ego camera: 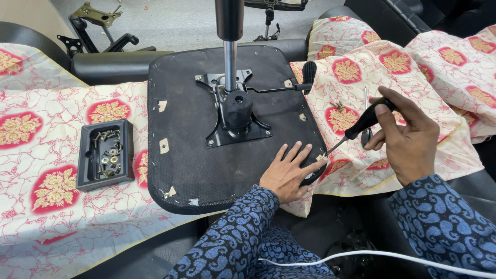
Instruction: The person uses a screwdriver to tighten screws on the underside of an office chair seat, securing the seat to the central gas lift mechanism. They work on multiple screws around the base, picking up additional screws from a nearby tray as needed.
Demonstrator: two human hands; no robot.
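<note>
Risk judged first: screwdriver (360, 126) tip could have skidded off the small fastener at the right edge of the seat underside (206, 170), since shaft came in at a low slant rather than square on; skid path pointed straight at left hand (288, 173), index fingertip lying just beside the tip, so a jab looked possible. Also possible: fastener knocked loose and dropped into the folds of the red-and-cream patterned cloth (62, 155), hard to find there. Seat pan overhung the front of the cloth-covered support, so a hard press near that edge might have tipped or shifted it; gas-lift column (229, 57) standing upright in the black mounting plate (235, 111) added top weight. Left hand lay flat on the black fabric near the right front corner, fingers (297, 157) spread apart, gripping nothing, only pressing down. Right hand (405, 137) was closed around the black screwdriver handle, fingers wrapped tight, thumb on top. Tool sat wholly within right-hand grip, handle up by the knuckles, shaft running down-left, tip touching or nearly touching the seat edge between left index finger and cloth; exact contact too small to tell. Black tray of screws and washers (106, 154) rested well apart to the left, out of reach of both hands. Lever with black knob (309, 72) stuck out toward the right rear.
</note>
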